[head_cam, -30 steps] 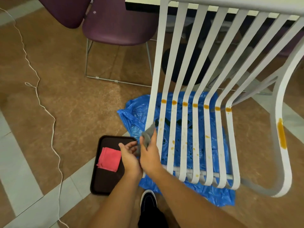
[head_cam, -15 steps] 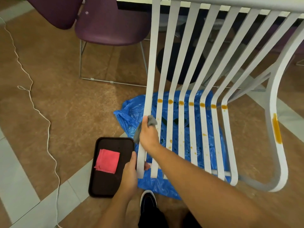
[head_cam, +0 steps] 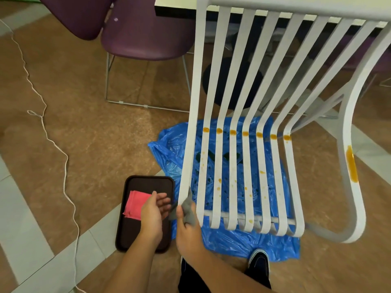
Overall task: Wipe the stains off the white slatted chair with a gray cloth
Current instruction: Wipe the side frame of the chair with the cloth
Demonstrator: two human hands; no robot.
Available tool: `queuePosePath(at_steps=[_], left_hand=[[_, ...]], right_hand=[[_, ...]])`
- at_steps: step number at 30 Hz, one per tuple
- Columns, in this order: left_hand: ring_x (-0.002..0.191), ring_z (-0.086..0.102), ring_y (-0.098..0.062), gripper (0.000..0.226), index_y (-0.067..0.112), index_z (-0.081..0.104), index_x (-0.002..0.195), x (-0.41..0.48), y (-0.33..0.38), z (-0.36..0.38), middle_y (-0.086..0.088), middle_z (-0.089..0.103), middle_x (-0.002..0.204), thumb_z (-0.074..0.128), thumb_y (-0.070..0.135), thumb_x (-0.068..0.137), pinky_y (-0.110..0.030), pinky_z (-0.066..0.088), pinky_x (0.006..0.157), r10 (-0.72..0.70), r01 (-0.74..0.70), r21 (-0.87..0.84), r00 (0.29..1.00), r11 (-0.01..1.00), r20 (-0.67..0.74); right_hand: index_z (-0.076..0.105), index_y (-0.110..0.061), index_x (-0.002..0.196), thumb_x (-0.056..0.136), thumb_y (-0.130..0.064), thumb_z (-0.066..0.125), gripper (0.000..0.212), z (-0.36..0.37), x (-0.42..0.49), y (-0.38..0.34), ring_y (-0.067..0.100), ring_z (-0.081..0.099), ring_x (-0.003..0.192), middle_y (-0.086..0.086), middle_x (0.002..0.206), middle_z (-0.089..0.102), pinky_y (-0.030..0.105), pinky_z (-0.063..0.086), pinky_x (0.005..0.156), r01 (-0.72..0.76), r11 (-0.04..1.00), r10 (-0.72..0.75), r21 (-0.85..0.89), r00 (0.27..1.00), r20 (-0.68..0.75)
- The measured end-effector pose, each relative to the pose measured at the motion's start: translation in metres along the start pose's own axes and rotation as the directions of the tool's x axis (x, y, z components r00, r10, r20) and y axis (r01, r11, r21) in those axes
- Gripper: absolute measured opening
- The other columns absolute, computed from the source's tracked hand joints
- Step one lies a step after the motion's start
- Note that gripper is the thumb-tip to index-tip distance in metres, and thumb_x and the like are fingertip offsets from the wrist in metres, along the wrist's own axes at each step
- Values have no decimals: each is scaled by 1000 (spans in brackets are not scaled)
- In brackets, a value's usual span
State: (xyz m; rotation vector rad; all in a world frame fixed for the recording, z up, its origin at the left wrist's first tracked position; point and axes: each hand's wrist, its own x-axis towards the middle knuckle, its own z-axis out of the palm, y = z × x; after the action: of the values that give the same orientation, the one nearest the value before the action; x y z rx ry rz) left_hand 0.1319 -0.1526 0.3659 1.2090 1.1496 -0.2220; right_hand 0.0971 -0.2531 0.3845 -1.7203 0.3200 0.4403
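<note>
Left grip (head_cam: 155,210) loose, fingers straight; right grip (head_cam: 188,228) just beside it, curled round gray cloth (head_cam: 189,211).

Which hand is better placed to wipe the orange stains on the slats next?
Right. The right hand grips the gray cloth against the white slatted chair, near its orange stains. The left hand is open above the tray, holding nothing.

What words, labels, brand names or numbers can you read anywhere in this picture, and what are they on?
No readable text anywhere.
The white slatted chair, gray cloth, blue plastic sheet, dark tray and pink cloth carry no print.
Purple chair: one small pale mark, too small to tell whether it is a label.
</note>
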Motion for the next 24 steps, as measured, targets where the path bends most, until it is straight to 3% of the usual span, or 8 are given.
queuePosePath(at_steps=[5,8,10,11,12,14,18,24], left_hand=[[92,67,-28,45,8,69,99,-5,-3,14,-13,72,95,37,38,108,-41,50,87,59,-61,39,996,997,60],[102,68,-36,48,5,70,102,-12,-7,25,-18,74,101,35,38,109,-49,51,93,101,-101,-5,993,995,65],[107,67,-38,49,4,69,108,-17,-13,30,-20,73,106,34,39,109,-52,50,96,124,-123,-18,990,992,63],[106,68,-36,50,6,70,108,-20,-14,31,-17,74,105,35,41,109,-50,50,97,126,-126,3,990,992,64],[104,69,-32,51,8,72,106,-24,-16,31,-13,75,102,35,43,108,-47,51,97,106,-109,32,991,994,76],[96,71,-29,57,7,75,100,-29,-20,31,-10,77,92,34,46,108,-43,51,94,42,-50,68,992,996,119],[89,69,-33,72,0,74,95,-38,-24,27,-17,75,84,25,51,107,-39,53,84,37,-43,45,991,998,132],[88,66,-24,61,10,64,100,-50,-16,23,-15,69,101,19,50,108,-33,51,74,64,-56,-193,997,980,37]], right_hand=[[37,-49,123,107,-38,35,20,-15,23,-9,-33,42,105,-33,117,46,-1,36,90,-72,997,68,14,984,166],[51,-25,133,97,-64,29,58,-14,61,-23,-5,60,100,-5,117,59,16,51,86,-95,996,94,-4,986,139],[43,-20,142,97,-65,27,66,-14,88,-45,0,59,83,2,108,51,15,50,67,-6,996,14,-90,997,78],[29,-24,152,99,-63,27,66,-15,101,-58,8,59,95,7,118,48,21,53,75,60,983,-53,-173,998,46],[15,-28,158,101,-60,26,67,-18,114,-72,19,50,123,10,139,39,33,50,98,131,943,-126,-306,991,35],[8,-28,160,105,-54,22,63,-24,135,-86,23,0,153,4,166,2,44,12,124,230,773,-193,-591,973,126],[18,-23,159,106,-50,19,59,-33,134,-71,21,-27,149,-1,165,-22,50,-6,123,420,431,-196,-799,908,372],[7,-23,160,105,-52,19,64,-34,63,-34,17,-35,145,-5,163,-26,46,-13,122,480,438,-227,-760,877,423]])
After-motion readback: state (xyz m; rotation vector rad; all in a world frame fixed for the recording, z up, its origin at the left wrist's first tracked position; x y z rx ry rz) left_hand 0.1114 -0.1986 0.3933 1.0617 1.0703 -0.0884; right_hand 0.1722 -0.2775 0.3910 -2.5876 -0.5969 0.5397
